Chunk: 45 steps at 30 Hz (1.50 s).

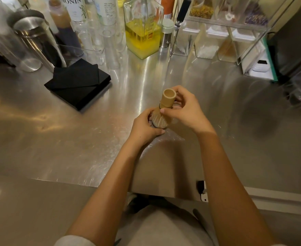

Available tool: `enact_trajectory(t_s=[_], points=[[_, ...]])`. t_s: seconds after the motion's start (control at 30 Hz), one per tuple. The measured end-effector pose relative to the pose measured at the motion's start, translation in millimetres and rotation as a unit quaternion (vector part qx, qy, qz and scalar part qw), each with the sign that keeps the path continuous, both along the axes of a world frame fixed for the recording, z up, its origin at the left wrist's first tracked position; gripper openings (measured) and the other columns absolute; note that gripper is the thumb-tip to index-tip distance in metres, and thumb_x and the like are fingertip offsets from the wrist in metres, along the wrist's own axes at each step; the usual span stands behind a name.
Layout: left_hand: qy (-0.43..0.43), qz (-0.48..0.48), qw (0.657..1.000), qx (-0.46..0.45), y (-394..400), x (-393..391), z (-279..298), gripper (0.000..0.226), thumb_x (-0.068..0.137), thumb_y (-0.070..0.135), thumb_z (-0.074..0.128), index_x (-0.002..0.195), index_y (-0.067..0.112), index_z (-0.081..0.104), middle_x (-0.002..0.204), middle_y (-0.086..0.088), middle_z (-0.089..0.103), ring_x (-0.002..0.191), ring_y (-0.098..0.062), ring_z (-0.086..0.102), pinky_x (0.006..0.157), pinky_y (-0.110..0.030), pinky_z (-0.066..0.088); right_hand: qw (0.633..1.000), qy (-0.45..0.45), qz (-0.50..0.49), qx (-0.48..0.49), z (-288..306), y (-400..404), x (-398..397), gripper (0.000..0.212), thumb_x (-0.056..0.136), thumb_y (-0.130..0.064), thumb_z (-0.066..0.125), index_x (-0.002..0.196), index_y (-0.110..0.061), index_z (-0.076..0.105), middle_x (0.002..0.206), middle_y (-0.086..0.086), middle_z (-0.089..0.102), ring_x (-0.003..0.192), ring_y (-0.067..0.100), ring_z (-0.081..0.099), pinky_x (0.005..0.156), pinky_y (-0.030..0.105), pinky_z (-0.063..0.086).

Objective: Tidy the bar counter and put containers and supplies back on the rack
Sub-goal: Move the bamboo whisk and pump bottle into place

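A stack of napkins (77,84) lies on the counter (39,139), left of a bamboo whisk (163,110) held upright above it; behind stand bottles, with a square bottle (142,27) left of the rack (222,29).

head-worn view, looking down, counter (39,139) close

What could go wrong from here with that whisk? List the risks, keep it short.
1. The bamboo whisk stands tines down, with the left hand cupped around the tines and the right hand at its handle; too firm a squeeze could bend or snap the thin tines.
2. Carrying it back to the rack means passing the crowded glass cylinders and the square bottle of yellow liquid; an arm could knock one over.
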<state>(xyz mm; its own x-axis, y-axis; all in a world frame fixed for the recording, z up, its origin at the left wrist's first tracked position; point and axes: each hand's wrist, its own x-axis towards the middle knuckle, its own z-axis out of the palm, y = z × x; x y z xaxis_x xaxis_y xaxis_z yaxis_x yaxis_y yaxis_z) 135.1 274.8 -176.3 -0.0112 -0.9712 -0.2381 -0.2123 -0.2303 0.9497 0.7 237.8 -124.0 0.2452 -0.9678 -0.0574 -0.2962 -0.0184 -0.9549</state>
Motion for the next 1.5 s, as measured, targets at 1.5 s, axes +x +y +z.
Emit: enact_trajectory(t_s=[1.5], points=[[-0.071,0.061,0.996,-0.009,-151.7,-34.0,-5.0,0.056,0.068,0.006,0.075,0.12,0.013,0.054,0.101,0.003,0.06,0.095,-0.017,0.058,0.083,-0.029,0.047,0.987,-0.003,-0.094,0.128,-59.8,-136.8,-20.8,0.052,0.072,0.002,0.074,0.118,-0.011,0.054,0.114,0.009,0.062,0.107,0.03,0.063,0.083,0.033,0.056]])
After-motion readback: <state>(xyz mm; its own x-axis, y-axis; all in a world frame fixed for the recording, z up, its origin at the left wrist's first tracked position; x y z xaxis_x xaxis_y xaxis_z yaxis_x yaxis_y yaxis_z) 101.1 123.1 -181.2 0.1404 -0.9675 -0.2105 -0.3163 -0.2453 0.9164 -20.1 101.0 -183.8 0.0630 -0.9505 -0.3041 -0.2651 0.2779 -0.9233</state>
